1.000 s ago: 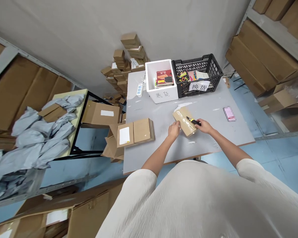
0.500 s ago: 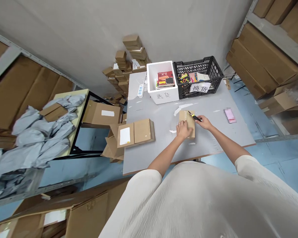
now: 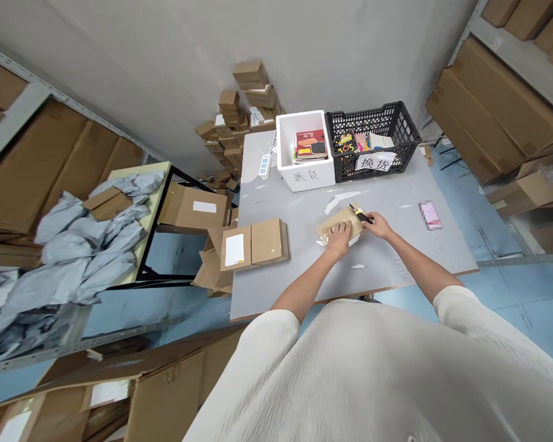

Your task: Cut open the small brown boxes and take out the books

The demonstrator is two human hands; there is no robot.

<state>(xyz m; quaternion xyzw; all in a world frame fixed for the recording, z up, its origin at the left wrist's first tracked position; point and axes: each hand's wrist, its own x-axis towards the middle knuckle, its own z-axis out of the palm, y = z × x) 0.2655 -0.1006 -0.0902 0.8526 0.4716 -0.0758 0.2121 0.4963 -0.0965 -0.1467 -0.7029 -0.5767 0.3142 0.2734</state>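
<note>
A small brown cardboard box [image 3: 343,218] with shiny clear tape lies slantwise on the grey table [image 3: 299,215]. My left hand [image 3: 338,238] rests on top of it, fingers spread over the near left part. My right hand [image 3: 376,226] grips a black and yellow box cutter [image 3: 361,213], whose front end is over the box's far right corner. Whether the blade touches the cardboard is too small to tell. Scraps of white paper lie around the box.
Behind stand a white foam box [image 3: 306,178] and a black plastic crate [image 3: 373,147], both holding books. Cardboard boxes [image 3: 255,242] sit at the table's left side, a power strip [image 3: 265,166] at the back. A pink, blurred-out item [image 3: 430,215] lies on the right.
The small box has turned from upright in view to slantwise, its near end swinging left. My left hand has moved with it, and the cutter stays at the box's far right.
</note>
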